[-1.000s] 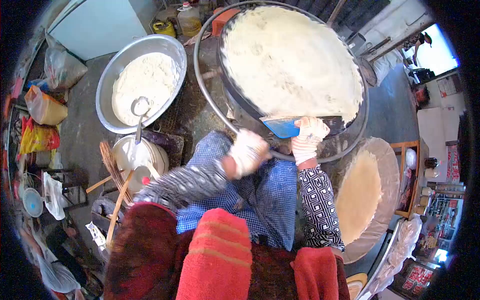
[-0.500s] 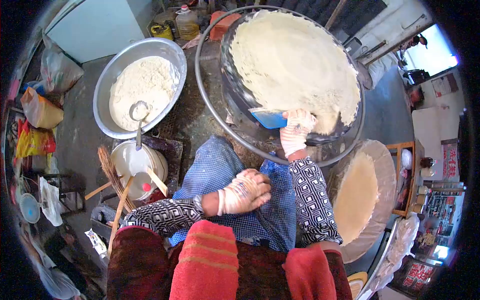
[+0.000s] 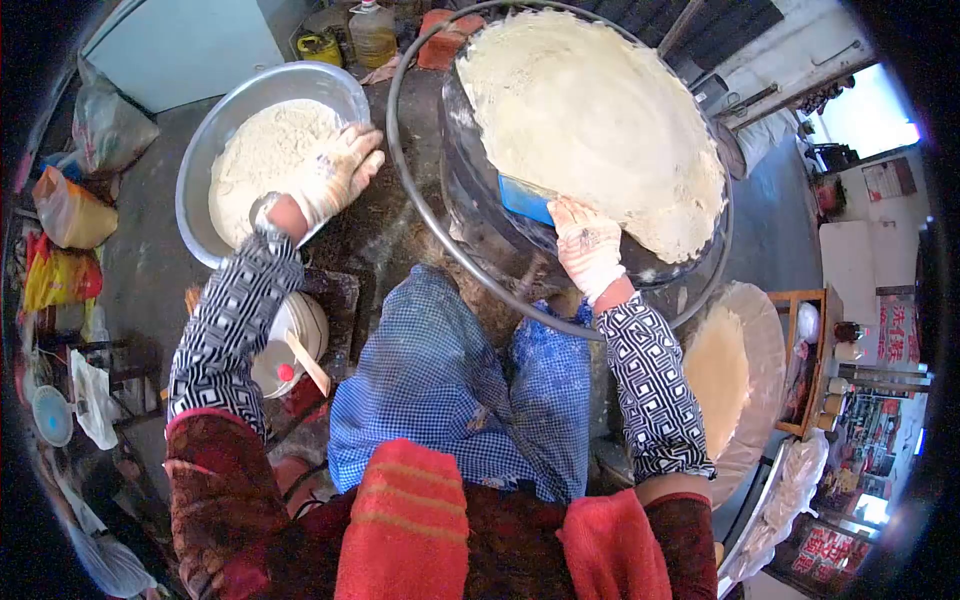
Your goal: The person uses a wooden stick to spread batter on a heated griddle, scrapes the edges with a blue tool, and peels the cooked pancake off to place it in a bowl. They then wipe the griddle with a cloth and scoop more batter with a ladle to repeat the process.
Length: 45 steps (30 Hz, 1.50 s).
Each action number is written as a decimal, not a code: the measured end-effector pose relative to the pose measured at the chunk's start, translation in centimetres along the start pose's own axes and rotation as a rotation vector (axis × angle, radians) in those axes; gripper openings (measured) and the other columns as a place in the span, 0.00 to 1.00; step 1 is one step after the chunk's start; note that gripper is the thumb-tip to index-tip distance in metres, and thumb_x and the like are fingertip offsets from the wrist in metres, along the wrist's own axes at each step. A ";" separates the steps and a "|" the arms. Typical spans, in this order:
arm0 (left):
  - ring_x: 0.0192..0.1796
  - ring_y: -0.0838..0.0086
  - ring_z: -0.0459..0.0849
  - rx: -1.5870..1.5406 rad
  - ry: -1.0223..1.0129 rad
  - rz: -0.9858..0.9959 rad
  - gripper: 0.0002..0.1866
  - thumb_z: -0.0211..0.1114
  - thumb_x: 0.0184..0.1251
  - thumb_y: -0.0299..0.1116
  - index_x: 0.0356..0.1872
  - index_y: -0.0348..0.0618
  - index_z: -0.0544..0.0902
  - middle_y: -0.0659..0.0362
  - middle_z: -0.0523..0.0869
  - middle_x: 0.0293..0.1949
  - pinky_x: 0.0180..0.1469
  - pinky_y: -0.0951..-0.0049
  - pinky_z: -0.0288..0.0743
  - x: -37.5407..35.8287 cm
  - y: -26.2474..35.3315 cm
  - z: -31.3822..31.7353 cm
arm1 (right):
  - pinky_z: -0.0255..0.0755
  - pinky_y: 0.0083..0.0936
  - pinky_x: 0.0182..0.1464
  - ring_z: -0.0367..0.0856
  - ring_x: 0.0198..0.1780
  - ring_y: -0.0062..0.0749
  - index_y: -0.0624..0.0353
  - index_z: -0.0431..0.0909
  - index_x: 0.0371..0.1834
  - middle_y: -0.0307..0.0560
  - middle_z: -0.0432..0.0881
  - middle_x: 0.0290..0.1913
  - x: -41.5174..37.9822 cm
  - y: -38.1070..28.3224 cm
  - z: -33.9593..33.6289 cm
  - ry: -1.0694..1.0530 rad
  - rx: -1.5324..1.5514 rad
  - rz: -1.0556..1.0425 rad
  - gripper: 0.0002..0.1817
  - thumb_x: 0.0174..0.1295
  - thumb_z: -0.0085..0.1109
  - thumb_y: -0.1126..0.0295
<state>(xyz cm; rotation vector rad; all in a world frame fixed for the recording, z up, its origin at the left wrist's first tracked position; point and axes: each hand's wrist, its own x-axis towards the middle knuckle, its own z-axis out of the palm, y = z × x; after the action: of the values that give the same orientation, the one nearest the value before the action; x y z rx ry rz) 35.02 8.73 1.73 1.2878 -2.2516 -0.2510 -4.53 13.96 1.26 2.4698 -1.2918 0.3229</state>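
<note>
Blue scraper (image 3: 524,200): at the near edge of the griddle, just left of the right hand, its flat face turned up towards me.
Right hand (image 3: 588,243): closed around one end of the scraper, knuckles up, white covering smeared with something pale.
Left hand (image 3: 334,180): over the right side of the metal bowl, fingers stretched out and close together; I can't tell whether anything sits under the palm.
Pale batter sheet (image 3: 600,130): spread over nearly all of the round griddle (image 3: 468,200), ragged along its rim.
Grey ring (image 3: 427,218): circling the griddle, apart from its dark side at the lower left.
Metal bowl (image 3: 190,205): on the person's left, tilted in my sight, with thick whitish mixture (image 3: 262,140) inside.
White bucket (image 3: 317,325): just below the bowl, a wooden stick (image 3: 308,365) leaning at its edge.
Tan round sheet (image 3: 716,375): lying on a wider, pale round cover (image 3: 765,385), to the person's right.
Knees: draped in blue checked cloth (image 3: 420,370), between bucket and tan sheet.
</note>
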 end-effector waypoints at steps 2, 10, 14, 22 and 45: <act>0.67 0.55 0.69 0.383 0.050 0.237 0.21 0.59 0.67 0.42 0.56 0.41 0.77 0.49 0.76 0.59 0.69 0.53 0.60 1.1 -1.4 1.2 | 0.76 0.34 0.52 0.83 0.50 0.39 0.54 0.79 0.50 0.48 0.84 0.51 0.2 -0.3 -0.7 -0.078 0.020 0.015 0.16 0.59 0.50 0.72; 0.47 0.59 0.76 0.318 -0.387 0.429 0.18 0.66 0.48 0.49 0.36 0.51 0.79 0.57 0.75 0.35 0.67 0.51 0.60 -2.1 6.4 7.7 | 0.75 0.34 0.51 0.83 0.50 0.36 0.54 0.79 0.51 0.46 0.84 0.51 0.6 -0.8 -1.0 -0.197 0.057 0.070 0.16 0.61 0.49 0.71; 0.39 0.61 0.78 0.140 -0.292 0.247 0.15 0.67 0.48 0.51 0.29 0.54 0.79 0.61 0.76 0.29 0.47 0.56 0.68 -6.5 18.2 11.9 | 0.76 0.35 0.49 0.84 0.47 0.36 0.53 0.78 0.48 0.47 0.84 0.49 0.7 -0.6 -0.1 -0.050 0.054 0.031 0.14 0.60 0.49 0.69; 0.61 0.58 0.72 -0.410 -0.149 0.470 0.26 0.65 0.55 0.46 0.55 0.45 0.76 0.52 0.76 0.54 0.67 0.51 0.61 -11.4 35.2 18.2 | 0.76 0.34 0.47 0.85 0.44 0.35 0.53 0.78 0.46 0.46 0.85 0.46 0.3 -0.3 1.2 0.025 0.026 -0.013 0.13 0.59 0.50 0.68; 0.39 0.64 0.73 0.386 -0.209 0.464 0.14 0.60 0.46 0.51 0.28 0.56 0.74 0.60 0.73 0.31 0.66 0.55 0.58 -4.3 11.8 10.1 | 0.72 0.39 0.45 0.83 0.43 0.37 0.53 0.76 0.43 0.45 0.84 0.43 1.8 0.3 0.5 -0.118 0.047 0.093 0.11 0.61 0.45 0.67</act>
<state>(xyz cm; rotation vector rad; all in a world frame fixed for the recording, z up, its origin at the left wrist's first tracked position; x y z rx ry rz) 22.64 17.66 -3.47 0.8972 -2.7983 0.2404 -3.71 12.26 1.45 2.5059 -1.4666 0.2361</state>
